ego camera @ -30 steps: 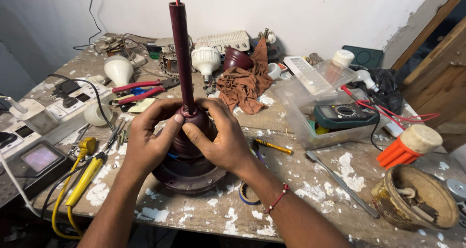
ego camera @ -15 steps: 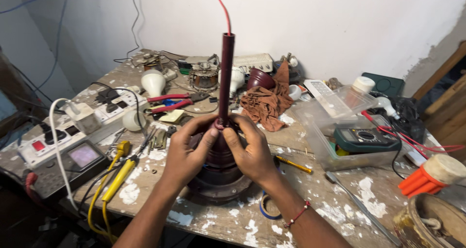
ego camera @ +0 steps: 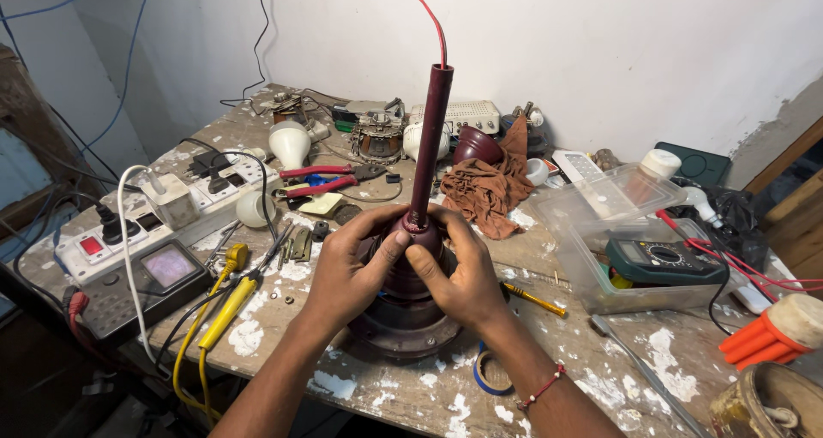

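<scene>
A dark maroon ceiling-fan motor (ego camera: 403, 322) stands on the paint-spattered wooden bench (ego camera: 600, 361) in front of me. Its maroon down rod (ego camera: 429, 142) rises upright from the motor, and a red wire (ego camera: 429, 18) sticks out of the rod's top. Both my hands wrap the maroon cup at the rod's foot. My left hand (ego camera: 347, 271) grips it from the left. My right hand (ego camera: 463, 279), with a red thread on the wrist, grips it from the right, thumb against the rod's base.
Left: a white power strip (ego camera: 150, 219), a meter box (ego camera: 141, 288), yellow test probes (ego camera: 227, 305). Behind: red pliers (ego camera: 321, 181), white bulbs (ego camera: 290, 142), a rust-coloured rag (ego camera: 489, 189). Right: a clear plastic tub (ego camera: 634, 258) holding a multimeter, an orange item (ego camera: 767, 335), a yellow screwdriver (ego camera: 536, 299).
My view has swung upward and left, so the rod's top and red wire show. Both hands have stayed around the cup at the rod's foot.
</scene>
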Motion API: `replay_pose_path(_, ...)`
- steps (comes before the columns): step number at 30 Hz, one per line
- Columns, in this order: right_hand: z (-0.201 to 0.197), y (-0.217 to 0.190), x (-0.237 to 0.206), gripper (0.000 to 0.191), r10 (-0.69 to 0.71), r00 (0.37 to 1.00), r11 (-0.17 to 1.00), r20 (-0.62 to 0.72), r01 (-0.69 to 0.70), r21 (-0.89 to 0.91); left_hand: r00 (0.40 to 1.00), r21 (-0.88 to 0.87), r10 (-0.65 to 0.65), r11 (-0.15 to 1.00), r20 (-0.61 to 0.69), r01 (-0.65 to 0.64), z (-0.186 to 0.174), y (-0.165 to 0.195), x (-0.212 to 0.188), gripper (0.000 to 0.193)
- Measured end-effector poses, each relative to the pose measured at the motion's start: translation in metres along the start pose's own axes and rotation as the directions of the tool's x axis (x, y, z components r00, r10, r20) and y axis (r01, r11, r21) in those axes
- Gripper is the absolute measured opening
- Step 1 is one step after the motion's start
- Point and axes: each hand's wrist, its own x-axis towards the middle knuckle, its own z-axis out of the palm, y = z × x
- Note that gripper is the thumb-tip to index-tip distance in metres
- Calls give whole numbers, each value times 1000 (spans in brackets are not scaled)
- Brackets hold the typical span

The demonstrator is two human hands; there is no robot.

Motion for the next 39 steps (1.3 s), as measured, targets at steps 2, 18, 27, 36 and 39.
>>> replay_pose_path(2,0,-1,-1,56,10,1000,1000,23,-10,0,1000,1,-3,1000,-1,3,0,0,0,35)
replay_pose_path(18,8,6,-2,55,58,996,994,69,-64,85,996,-32,-89,996,-15,89,-2,-5,-6,36)
replay_pose_path(27,11,-3,0,59,86,994,996,64,-86,-1,988,14,-79,997,-136,82,-4,-9,-12,50)
replay_pose_path(36,21,-10,-3,62,77,997,983,7,-75,-165,975,137,91,989,-204,-64,-12,-17,-28,26)
replay_pose_path(39,23,-10,-5,64,78,997,979,-27,-82,-189,965,248,174,961,-197,-123,-14,-18,-29,26)
